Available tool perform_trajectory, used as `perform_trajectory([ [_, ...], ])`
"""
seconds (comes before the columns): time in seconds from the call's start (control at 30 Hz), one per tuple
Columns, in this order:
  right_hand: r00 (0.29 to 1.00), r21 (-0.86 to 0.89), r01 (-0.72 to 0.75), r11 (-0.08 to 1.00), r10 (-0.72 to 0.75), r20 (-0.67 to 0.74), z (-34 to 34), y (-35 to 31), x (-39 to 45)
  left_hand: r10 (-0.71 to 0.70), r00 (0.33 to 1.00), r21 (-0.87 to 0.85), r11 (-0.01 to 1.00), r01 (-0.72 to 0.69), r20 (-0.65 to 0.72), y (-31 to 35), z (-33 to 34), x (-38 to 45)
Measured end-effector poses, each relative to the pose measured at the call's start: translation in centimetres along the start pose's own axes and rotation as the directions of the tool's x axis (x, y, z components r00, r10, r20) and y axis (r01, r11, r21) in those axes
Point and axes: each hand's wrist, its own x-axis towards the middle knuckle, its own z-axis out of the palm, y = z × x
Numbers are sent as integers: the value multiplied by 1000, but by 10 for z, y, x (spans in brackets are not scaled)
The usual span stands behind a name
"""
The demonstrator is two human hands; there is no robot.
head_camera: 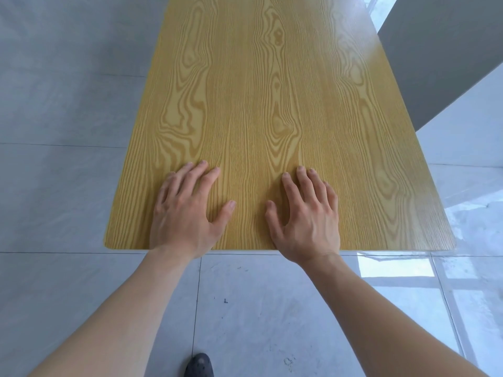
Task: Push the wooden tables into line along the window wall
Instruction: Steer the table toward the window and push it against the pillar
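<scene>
A person's left hand (185,213) and right hand (306,219) lie flat, fingers spread and grasping nothing, on the near edge of a wooden worktop (272,104) standing on a grey tiled floor (54,131) beside a grey wall (441,63). No writing shows.

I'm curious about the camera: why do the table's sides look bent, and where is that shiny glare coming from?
Head view: the wide-angle lens bows the wooden table edges; daylight from the right puts glare on its far right corner and window reflections on the floor tiles; both hands look sharp.
</scene>
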Motion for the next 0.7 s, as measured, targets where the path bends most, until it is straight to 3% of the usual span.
perform_trajectory([
  [0.37, 1000, 4, -5, 1000, 5, -29, 12, -2, 73, 8, 1000, 0, 1000, -8, -16, -11, 5, 74],
  [0.7, 1000, 0, -5, 1000, 5, -9, 13, -2, 73, 13, 1000, 2, 1000, -13, -13, -12, 4, 75],
])
